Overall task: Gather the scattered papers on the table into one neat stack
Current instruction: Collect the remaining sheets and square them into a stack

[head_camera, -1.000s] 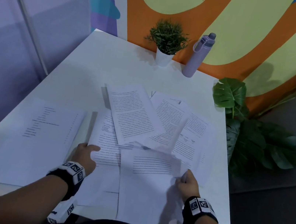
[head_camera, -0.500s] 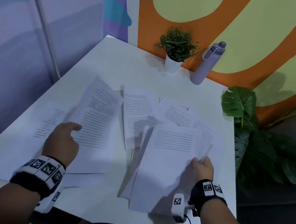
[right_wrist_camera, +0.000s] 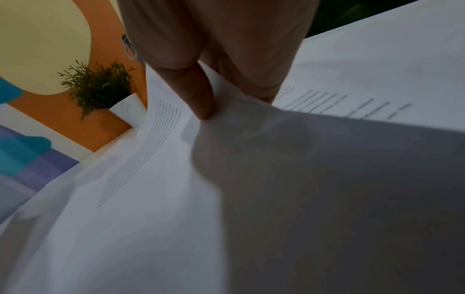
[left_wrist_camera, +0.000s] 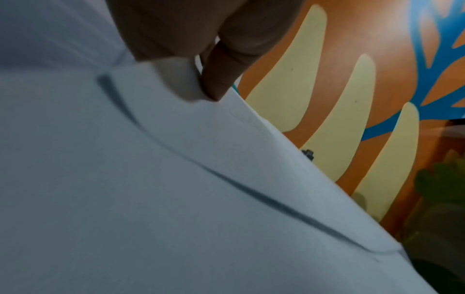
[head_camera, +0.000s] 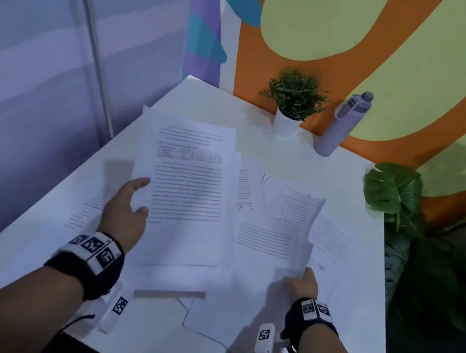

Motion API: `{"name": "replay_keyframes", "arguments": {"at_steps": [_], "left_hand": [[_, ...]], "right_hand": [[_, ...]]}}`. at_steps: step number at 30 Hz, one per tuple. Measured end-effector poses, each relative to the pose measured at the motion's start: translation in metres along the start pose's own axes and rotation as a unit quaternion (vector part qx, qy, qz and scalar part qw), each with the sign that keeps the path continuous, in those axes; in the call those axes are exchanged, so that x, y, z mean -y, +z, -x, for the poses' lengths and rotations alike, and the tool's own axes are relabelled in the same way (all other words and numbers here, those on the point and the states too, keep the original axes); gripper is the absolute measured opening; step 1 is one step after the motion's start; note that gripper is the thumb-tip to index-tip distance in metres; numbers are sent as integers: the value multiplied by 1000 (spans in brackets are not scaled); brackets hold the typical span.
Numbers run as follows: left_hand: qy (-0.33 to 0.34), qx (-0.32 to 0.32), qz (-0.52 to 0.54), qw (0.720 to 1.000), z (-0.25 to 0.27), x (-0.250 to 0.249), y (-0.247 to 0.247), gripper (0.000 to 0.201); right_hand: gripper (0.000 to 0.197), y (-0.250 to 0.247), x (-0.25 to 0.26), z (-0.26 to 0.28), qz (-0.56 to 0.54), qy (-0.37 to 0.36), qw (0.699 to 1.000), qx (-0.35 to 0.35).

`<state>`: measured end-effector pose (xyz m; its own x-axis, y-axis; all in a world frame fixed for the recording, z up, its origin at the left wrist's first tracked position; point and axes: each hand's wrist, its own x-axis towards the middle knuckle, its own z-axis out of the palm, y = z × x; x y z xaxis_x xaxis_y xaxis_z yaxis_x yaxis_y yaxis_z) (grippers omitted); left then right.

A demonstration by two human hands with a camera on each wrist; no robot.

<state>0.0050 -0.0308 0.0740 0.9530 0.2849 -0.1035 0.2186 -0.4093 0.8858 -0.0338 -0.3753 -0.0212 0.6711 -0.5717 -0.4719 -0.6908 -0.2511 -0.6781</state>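
Note:
White printed papers lie scattered over the white table (head_camera: 275,152). My left hand (head_camera: 129,208) holds a bundle of printed sheets (head_camera: 186,193) by its left edge, lifted off the table and tilted up; in the left wrist view the fingers (left_wrist_camera: 214,79) pinch that paper edge. My right hand (head_camera: 300,281) pinches the near right corner of another sheet (head_camera: 264,260), raised above the table; the right wrist view shows the thumb (right_wrist_camera: 198,95) on top of this sheet (right_wrist_camera: 151,179). More sheets (head_camera: 329,237) lie flat at the right, and one (head_camera: 86,208) lies under my left hand.
A small potted plant (head_camera: 292,103) and a lilac bottle (head_camera: 344,123) stand at the table's far edge against the orange wall. A large leafy plant (head_camera: 427,253) stands on the floor off the right edge. A grey partition (head_camera: 41,85) runs along the left.
Both hands have lifted their papers off the table. The left bundle has risen and swung toward the centre; the right sheet is held up higher.

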Motion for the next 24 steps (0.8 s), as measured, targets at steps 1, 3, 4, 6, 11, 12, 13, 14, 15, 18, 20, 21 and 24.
{"name": "replay_keyframes", "arguments": {"at_steps": [1,3,4,6,11,12,13,14,15,18,20,21,24], "left_hand": [[-18,23,16,999,-5,5,10,64],[-64,56,50,995,-13,14,31,81],[-85,72,50,992,-18,17,41,82],[-111,109,-8,988,-25,24,62,62],[-130,216,-154,955,-33,37,101,17],[-134,226,-167,950,-35,41,107,23],[-134,229,-178,948,-37,44,113,28],[-132,233,-186,945,-38,45,117,28],[-127,241,-191,943,-36,43,120,23],[-134,252,-197,938,-34,43,127,13],[-127,239,-182,945,-31,46,127,12],[-119,233,-168,950,-29,47,125,8],[-107,212,-119,964,-27,50,119,13]], "right_hand": [[24,-1,-3,3,-4,3,1000,-3],[29,-6,-15,9,-6,8,1000,-8],[29,-9,-23,14,-4,13,1000,-6],[25,-14,-38,25,3,22,1000,12],[50,-30,-67,44,23,26,995,89],[53,-34,-71,46,29,24,993,113],[55,-35,-75,47,37,26,990,133],[56,-36,-79,49,39,26,988,147],[53,-37,-83,50,32,35,987,153],[43,-37,-94,52,-41,64,988,133],[28,-40,-88,58,-102,67,989,83],[18,-42,-83,61,-123,66,989,54],[12,-57,-77,61,-159,70,985,-20]]}}
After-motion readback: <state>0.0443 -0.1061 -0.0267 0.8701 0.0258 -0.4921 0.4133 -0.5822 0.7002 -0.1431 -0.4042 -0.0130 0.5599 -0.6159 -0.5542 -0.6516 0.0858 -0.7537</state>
